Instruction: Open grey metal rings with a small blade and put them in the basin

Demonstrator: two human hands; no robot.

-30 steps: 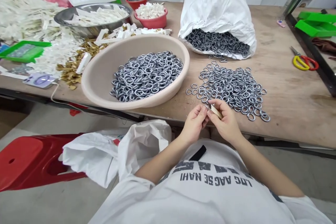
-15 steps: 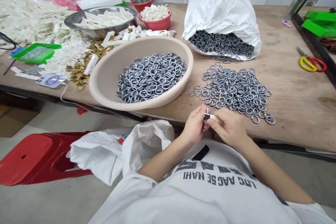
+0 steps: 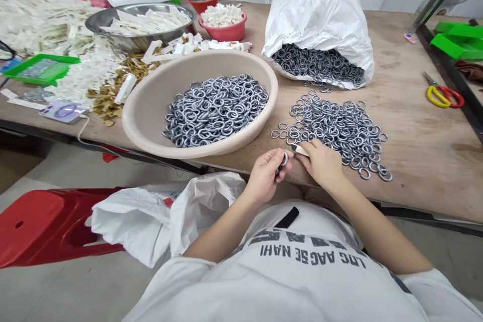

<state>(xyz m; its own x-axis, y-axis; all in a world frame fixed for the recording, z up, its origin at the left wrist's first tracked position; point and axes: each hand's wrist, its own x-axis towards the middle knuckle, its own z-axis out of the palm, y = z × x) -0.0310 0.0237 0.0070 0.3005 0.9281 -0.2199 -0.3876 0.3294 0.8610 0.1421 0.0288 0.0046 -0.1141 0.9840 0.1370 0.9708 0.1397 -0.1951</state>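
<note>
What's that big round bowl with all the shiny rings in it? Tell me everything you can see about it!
It's a big, round basin, wide and fairly shallow, and it looks like pale beige plastic. It has a smooth, thick rim and sloping sides, with no handles showing. It sits upright on the wooden table, close to the front edge. Inside, a heap of grey metal rings lies jumbled together in the middle, touching the bottom and lower sides, and the rim stays bare all the way round.
</note>
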